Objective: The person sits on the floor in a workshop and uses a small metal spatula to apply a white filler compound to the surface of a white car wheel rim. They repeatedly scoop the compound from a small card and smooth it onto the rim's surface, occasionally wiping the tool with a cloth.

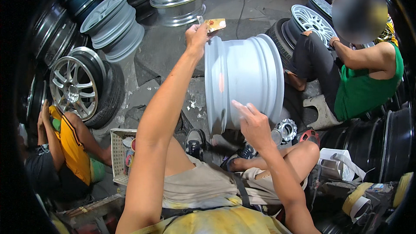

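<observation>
A pale grey wheel rim (249, 73) stands in front of me, with a pinkish smear (221, 82) on its barrel near the left side. My left hand (197, 40) is at the rim's far left edge, closed on a small flat yellowish card (216, 24) with reddish and whitish smears. A small pale piece (200, 19) also sticks up by those fingers; its kind is unclear. My right hand (256, 128) is over the rim's near side, index and middle fingers stretched toward the barrel. Whether the fingertips touch the metal cannot be made out, and no object shows in them.
A co-worker in a green top (368, 82) sits at the right by a silver spoked wheel (313, 25). Another person in yellow shorts (67, 147) sits at the left near a wheel with a tire (110, 99). A basket (118, 156) stands by my left leg. Stacked rims (175, 0) stand behind.
</observation>
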`<move>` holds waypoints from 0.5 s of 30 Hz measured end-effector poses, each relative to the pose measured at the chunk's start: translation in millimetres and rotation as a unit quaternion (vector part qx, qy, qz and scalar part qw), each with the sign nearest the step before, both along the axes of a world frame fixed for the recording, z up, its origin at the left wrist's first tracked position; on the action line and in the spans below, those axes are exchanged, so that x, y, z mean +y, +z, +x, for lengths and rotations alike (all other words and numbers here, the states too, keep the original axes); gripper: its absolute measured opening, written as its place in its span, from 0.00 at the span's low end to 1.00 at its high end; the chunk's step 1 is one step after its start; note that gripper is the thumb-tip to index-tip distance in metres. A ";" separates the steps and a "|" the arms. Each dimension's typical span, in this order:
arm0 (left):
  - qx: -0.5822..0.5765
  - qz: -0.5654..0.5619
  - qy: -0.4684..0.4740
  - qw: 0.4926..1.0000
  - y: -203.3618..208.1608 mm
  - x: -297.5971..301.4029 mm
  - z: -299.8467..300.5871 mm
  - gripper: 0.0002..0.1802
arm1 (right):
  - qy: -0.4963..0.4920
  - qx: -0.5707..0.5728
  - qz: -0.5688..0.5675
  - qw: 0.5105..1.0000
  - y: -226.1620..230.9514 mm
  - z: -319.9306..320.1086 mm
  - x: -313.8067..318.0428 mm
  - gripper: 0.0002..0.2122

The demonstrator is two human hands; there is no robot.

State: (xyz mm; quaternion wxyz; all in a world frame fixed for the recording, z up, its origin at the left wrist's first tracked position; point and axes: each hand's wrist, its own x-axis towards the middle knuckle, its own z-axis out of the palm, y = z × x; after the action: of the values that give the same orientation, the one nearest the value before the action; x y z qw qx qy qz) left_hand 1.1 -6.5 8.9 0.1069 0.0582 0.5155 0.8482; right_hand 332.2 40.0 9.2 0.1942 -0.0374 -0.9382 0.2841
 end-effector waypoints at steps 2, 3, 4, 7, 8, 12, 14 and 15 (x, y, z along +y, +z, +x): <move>0.024 -0.030 -0.058 0.998 7.9 -11.0 -9.9 0.11 | -0.031 0.036 -0.030 0.998 -3.3 8.1 11.4 0.19; 0.046 -0.051 -0.080 0.994 22.4 -13.7 -4.4 0.11 | -0.051 0.053 -0.043 0.996 -4.8 13.0 19.0 0.17; 0.067 -0.073 -0.102 0.990 37.5 -16.9 3.5 0.11 | -0.070 0.058 -0.056 0.994 -3.7 17.8 25.3 0.16; 0.159 -0.156 -0.162 0.961 61.7 -33.9 29.7 0.10 | -0.113 0.061 -0.103 0.986 7.2 22.9 33.8 0.13; 0.195 -0.187 -0.179 0.946 64.7 -37.4 38.1 0.10 | -0.107 0.070 -0.099 0.987 6.2 23.1 38.1 0.13; 0.204 -0.167 -0.258 0.929 70.7 -50.3 78.5 0.09 | -0.088 0.100 -0.100 0.986 9.1 19.4 44.6 0.13; 0.207 -0.173 -0.280 0.921 71.7 -57.5 86.5 0.09 | -0.075 0.112 -0.117 0.984 12.7 13.6 41.9 0.13; 0.209 -0.173 -0.294 0.916 70.7 -58.7 89.2 0.09 | -0.073 0.116 -0.118 0.983 16.9 10.1 40.3 0.13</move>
State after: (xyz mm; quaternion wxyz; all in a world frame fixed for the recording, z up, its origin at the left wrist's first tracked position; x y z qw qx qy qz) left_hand 90.3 -65.2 79.5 0.2492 0.3638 0.6248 0.6443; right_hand 342.2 80.3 26.1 0.3166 -0.0956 -0.8637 0.3803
